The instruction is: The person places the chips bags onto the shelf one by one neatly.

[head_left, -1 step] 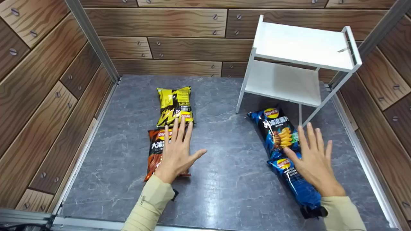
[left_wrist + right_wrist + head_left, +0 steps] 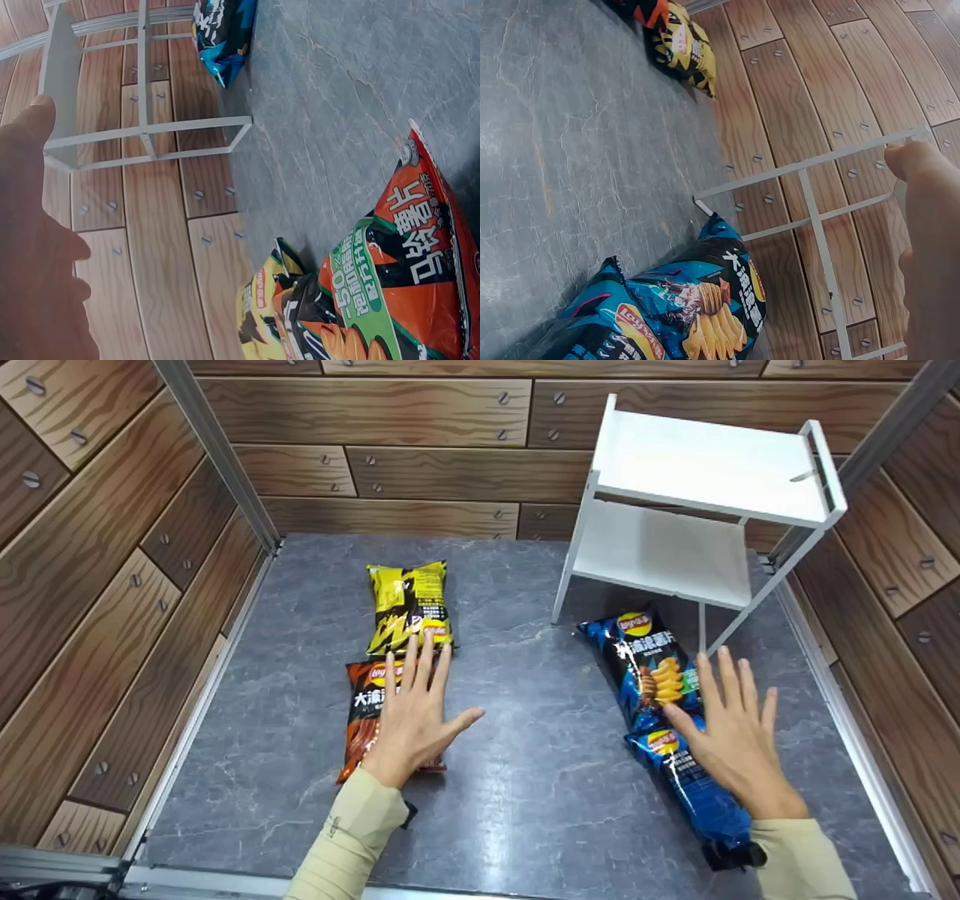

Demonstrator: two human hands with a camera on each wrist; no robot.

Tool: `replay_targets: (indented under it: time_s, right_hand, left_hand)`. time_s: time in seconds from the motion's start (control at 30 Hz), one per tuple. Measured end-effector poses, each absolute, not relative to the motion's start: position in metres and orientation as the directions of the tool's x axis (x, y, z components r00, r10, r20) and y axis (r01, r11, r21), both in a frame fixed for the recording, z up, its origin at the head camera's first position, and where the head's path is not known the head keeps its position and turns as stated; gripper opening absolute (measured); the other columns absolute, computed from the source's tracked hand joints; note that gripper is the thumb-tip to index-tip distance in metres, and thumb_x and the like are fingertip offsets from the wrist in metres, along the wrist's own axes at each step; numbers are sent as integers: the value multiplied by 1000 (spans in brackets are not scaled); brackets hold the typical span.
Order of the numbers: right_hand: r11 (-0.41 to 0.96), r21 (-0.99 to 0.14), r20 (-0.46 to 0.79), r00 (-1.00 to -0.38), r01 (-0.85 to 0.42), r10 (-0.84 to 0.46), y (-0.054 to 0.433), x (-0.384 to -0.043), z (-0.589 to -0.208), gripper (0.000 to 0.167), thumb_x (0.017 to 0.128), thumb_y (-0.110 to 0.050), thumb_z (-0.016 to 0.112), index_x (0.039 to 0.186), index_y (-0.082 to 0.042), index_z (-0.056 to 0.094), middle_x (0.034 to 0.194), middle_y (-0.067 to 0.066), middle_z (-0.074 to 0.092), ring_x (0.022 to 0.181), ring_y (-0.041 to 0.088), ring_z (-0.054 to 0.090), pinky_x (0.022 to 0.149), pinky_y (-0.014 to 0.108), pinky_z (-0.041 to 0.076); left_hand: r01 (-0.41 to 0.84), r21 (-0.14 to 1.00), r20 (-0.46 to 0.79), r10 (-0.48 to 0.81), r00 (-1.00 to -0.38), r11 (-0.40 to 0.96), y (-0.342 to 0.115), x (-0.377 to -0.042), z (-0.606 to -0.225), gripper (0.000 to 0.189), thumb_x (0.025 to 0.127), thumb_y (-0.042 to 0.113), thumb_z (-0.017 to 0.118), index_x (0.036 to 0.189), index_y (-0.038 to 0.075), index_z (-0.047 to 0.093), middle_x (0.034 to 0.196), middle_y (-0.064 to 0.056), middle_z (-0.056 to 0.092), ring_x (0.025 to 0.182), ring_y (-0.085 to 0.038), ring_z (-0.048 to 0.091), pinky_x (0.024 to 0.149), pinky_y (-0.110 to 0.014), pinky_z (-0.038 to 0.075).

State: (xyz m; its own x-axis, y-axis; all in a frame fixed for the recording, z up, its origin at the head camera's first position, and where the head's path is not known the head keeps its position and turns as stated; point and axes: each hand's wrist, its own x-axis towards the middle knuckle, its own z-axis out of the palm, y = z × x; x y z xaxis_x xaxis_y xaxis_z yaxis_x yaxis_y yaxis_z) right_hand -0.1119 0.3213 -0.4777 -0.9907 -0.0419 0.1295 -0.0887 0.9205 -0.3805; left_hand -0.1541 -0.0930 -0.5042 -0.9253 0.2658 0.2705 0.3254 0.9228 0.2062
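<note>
My left hand (image 2: 411,720), fingers straight and thumb spread, is held over a red-brown chip bag (image 2: 361,727). Just beyond that bag lies a yellow-and-black chip bag (image 2: 397,596). In the left wrist view a gap shows between the hand (image 2: 37,255) and the red-brown bag (image 2: 424,277). My right hand (image 2: 739,742), also flat and spread, hovers beside two blue chip bags and partly covers them. The farther blue bag (image 2: 660,675) has chips pictured on it; the nearer blue bag (image 2: 697,795) touches its lower end. Neither hand holds anything.
A white two-tier shelf (image 2: 712,465) stands at the back right, its front leg close to the farther blue bag. Wood-patterned walls (image 2: 420,412) enclose a grey marbled floor (image 2: 517,682). Metal rails run along the sides.
</note>
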Motion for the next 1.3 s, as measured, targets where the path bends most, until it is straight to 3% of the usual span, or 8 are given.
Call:
replay_targets:
  time_s: [0.3, 0.53, 0.77, 1.07, 1.3]
  right_hand:
    - [919, -385, 124, -991, -86, -41, 318, -109, -478, 85, 99, -55, 46, 161, -22, -3, 167, 5, -15, 153, 37, -17, 113, 68, -24]
    - [916, -389, 140, -989, -98, -46, 319, -113, -474, 85, 99, -55, 46, 161, -20, -1, 167, 5, -14, 153, 36, -16, 114, 65, -24]
    - [910, -401, 172, -984, -105, -38, 324, -121, -463, 84, 99, -52, 47, 161, -19, 1, 168, 6, -11, 154, 35, -15, 116, 61, -25]
    - [897, -420, 215, -975, -136, -48, 327, -138, -445, 81, 100, -50, 48, 161, -18, 6, 168, 7, -6, 154, 35, -11, 119, 56, -22]
    - [896, -421, 271, -962, -143, -26, 342, -160, -413, 79, 99, -51, 45, 160, -13, 12, 168, 7, -5, 154, 34, -11, 119, 54, -22]
  left_hand:
    - [316, 231, 263, 253, -931, 920, -97, -150, -505, 100, 87, 76, 48, 160, 17, 12, 169, -11, 2, 156, -31, 0, 125, -58, 1]
    - [320, 232, 215, 272, -938, 919, -92, -152, -504, 100, 88, 80, 37, 161, 18, 8, 168, -10, -3, 156, -32, -1, 124, -60, 2]
    - [337, 257, 215, 286, -934, 906, -78, -162, -500, 100, 89, 78, 39, 161, 17, 6, 168, -10, -1, 156, -32, 0, 125, -59, 1]
    - [376, 376, 182, 330, -926, 847, -42, -185, -481, 93, 94, 71, 39, 161, 18, 3, 168, -9, -6, 156, -32, -2, 125, -55, -3]
    - [378, 504, 196, 324, -926, 777, -16, -214, -457, 75, 103, 54, 35, 161, 15, 8, 168, -12, 6, 155, -33, 6, 126, -53, 11]
